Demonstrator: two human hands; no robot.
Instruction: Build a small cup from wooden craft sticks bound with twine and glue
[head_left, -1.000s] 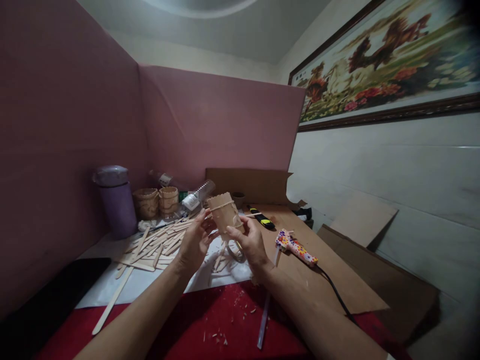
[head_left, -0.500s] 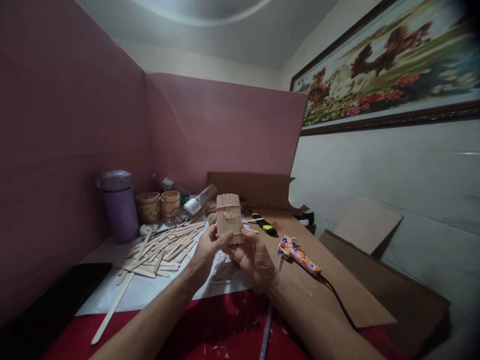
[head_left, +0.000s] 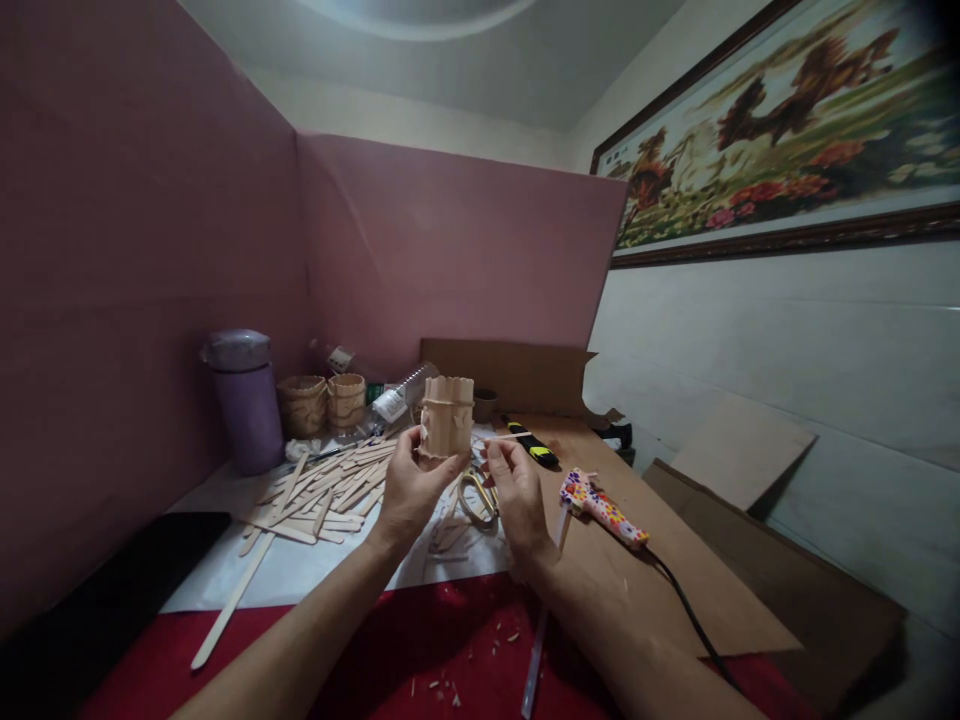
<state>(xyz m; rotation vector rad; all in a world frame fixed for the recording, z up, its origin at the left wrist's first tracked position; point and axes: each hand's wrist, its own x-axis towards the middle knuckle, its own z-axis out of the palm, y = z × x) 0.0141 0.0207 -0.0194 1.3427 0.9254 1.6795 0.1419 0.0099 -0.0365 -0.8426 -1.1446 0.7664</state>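
Note:
In my left hand [head_left: 416, 485] is a small cup made of wooden craft sticks [head_left: 448, 415], held upright by its lower part. Twine circles it near the top, and small pale pieces stick to its side. My right hand [head_left: 517, 495] has come off the cup, just to its right, its thumb and fingers pinched together. Whatever may be between those fingertips is too small to make out. Gold-handled scissors [head_left: 478, 498] lie on the white paper between my hands. Left of them spreads a pile of loose craft sticks [head_left: 330, 495].
A floral hot glue gun [head_left: 604, 508] with a black cord and a yellow-black utility knife [head_left: 536, 448] lie on cardboard [head_left: 660, 590] at right. A purple bottle [head_left: 244, 405], two stick cups [head_left: 322, 405] and a plastic bottle [head_left: 397, 395] stand or lie behind. A dark flat object [head_left: 142, 580] is front left.
My right hand has let go of the cup and moved slightly right. The cup has turned in my left hand and now stands more upright. The scissors have come into view.

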